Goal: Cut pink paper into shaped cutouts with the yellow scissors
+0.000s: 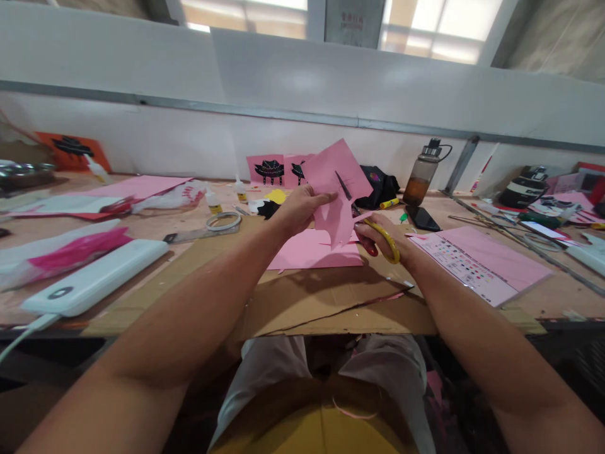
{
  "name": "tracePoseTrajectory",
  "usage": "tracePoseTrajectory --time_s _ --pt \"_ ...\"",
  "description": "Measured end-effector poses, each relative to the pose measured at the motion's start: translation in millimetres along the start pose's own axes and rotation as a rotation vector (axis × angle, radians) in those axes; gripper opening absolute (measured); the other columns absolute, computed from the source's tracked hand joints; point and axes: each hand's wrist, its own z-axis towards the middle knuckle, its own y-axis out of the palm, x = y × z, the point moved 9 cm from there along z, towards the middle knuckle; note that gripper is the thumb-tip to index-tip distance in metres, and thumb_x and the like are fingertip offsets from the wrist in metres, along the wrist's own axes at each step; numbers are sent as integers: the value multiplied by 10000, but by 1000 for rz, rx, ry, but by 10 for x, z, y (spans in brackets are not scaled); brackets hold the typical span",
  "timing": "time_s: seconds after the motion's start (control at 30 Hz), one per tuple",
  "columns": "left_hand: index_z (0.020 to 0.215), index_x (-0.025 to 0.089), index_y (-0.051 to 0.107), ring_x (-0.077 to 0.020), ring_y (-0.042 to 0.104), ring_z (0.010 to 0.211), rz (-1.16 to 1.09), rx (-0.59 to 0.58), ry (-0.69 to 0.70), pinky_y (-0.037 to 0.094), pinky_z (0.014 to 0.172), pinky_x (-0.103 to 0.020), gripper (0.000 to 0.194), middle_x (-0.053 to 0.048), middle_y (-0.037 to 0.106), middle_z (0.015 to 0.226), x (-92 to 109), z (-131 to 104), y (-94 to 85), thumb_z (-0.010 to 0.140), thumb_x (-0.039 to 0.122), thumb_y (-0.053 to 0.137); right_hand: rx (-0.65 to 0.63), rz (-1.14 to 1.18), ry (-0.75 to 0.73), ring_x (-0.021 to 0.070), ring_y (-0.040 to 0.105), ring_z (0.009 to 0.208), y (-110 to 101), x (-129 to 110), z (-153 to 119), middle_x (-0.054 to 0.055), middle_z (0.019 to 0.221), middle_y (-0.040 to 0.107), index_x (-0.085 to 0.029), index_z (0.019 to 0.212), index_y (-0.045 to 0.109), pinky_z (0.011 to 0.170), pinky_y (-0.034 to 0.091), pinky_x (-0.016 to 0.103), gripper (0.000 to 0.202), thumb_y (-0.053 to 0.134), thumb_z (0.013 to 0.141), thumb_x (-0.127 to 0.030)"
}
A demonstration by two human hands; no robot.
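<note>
Nearest, the brown cardboard mat shows a long slit; its edge could snag paper dragged across it. The pink paper stack lies flat on the mat, beneath the cutting; a dipping blade could nick it.

The right hand is closed around the yellow-and-red handles of the scissors. The left hand pinches the pink sheet, raised and tilted above the stack. One dark blade crosses the sheet's near face, its tip close to the left fingers. Judged hazards: a slip could cut those fingers; the unsupported sheet could flex, causing a stray cut; the narrow lower part could tear if twisted.

Beyond, the glue bottles stand left of the hands. The drink bottle stands upright just beside the smartphone; an elbow knock could topple it onto the screen.
</note>
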Motion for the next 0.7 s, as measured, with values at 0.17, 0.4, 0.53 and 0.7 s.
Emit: tracePoseTrajectory --time_s 0.17,0.4,0.53,0.7 --pt "766 116 692 -150 630 639 104 21 -38 497 628 -277 284 -88 708 753 -47 10 -48 686 353 825 37 -25 -46 119 402 555 2 23 7 -7 526 426 -203 518 375 578 308 282 407 443 870 -397" --pt "771 118 698 -155 625 650 105 34 -26 485 620 -273 276 -93 710 768 -25 8 -50 650 322 838 14 -47 -51 126 403 555 9 -2 15 -2 521 419 -214 524 358 573 299 292 406 424 874 -408" --pt "777 111 692 -155 620 635 117 28 -26 478 604 -272 314 -90 703 752 -24 14 -54 644 349 846 45 -14 -26 123 403 553 -25 23 13 -11 532 423 -213 552 370 556 296 284 381 448 860 -423" --pt "791 108 696 -158 628 641 121 17 -25 487 607 -274 312 -96 705 764 -42 34 -77 645 340 846 44 71 -46 117 395 551 9 99 41 -21 560 422 -215 580 369 545 304 273 353 473 850 -418"
